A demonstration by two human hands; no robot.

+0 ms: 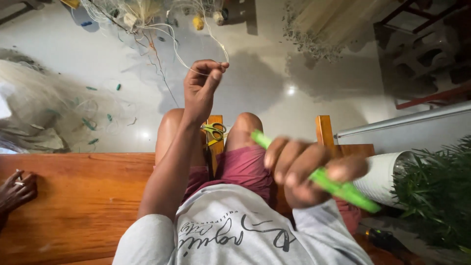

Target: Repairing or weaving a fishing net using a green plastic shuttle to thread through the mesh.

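Observation:
My left hand (201, 88) is raised in front of me, thumb and fingers pinched on a thin white line (189, 66) that runs up to a tangled fishing net (142, 14) with small floats at the top. Close to the camera, my right hand (306, 172) grips a bright green netting needle (324, 179), blurred and slanting from upper left to lower right. A pair of green-and-yellow-handled scissors (214, 131) lies on the wooden bench between my knees.
I sit on a wooden bench (83, 196) over a glossy white floor. A heap of pale net (34, 108) lies at the left. Another person's hand (17, 189) rests on the bench's left end. A white pot with a green plant (431, 196) stands at the right.

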